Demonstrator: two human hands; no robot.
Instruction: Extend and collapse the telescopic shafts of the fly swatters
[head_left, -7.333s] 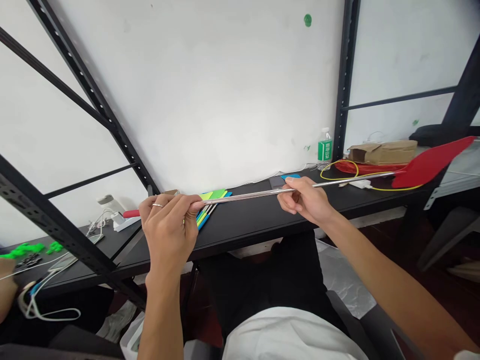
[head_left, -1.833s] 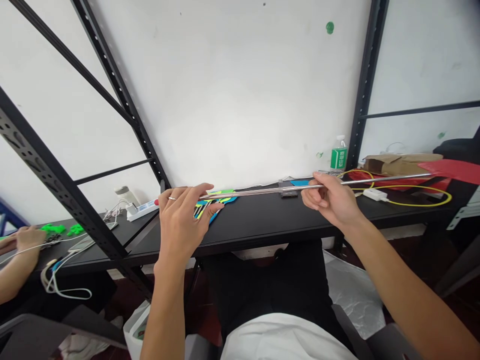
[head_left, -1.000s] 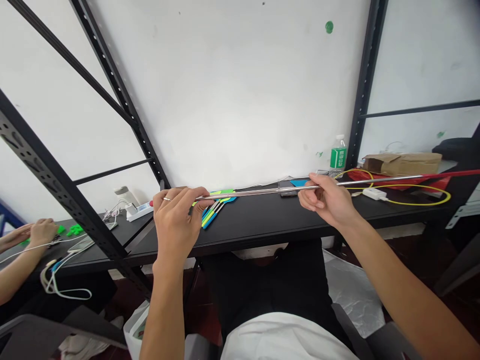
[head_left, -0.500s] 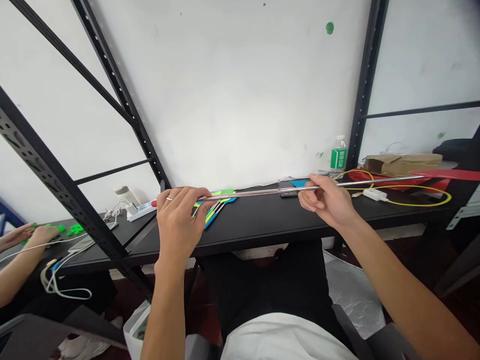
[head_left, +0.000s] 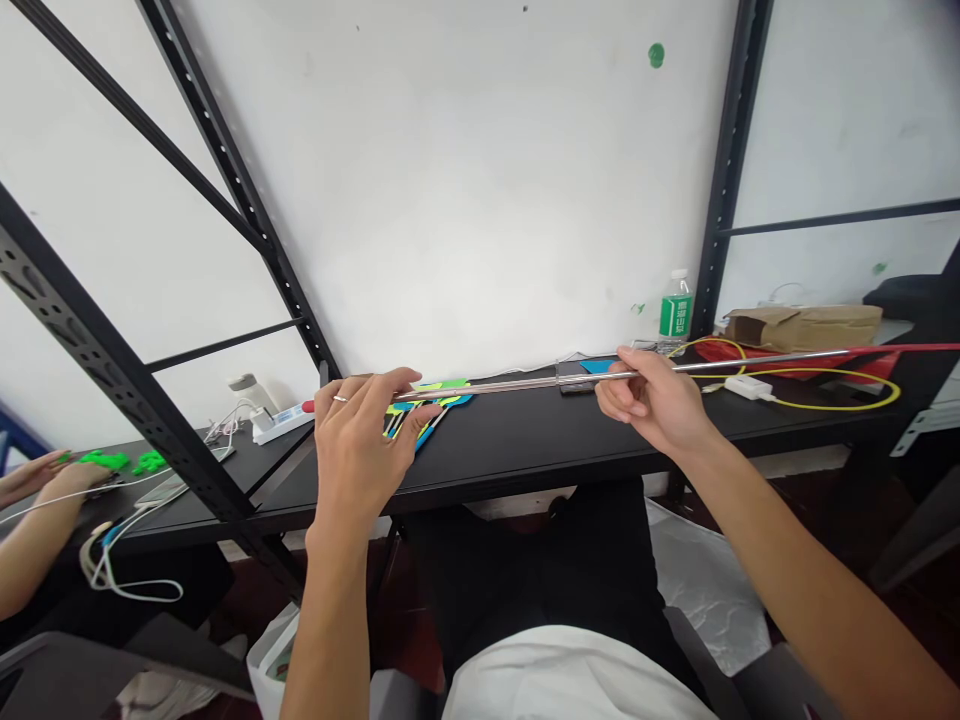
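A black desk was seen at 12 o'clock, with a slim steel rod held level above it and a thin red paddle at its 3 o'clock end. The rod was pinched by the right hand; the left hand was spread open at it. The rod was judged light but springy, and best held near mid-shaft.

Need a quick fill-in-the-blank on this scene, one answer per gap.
The right hand grips the metal handle of a fly swatter whose head is ____.
The water bottle has a ____ label.
In this view, the white power strip lies to the ____ of the left hand.
The looped cable right of the bottle is ____.

Answers: red; green; left; yellow
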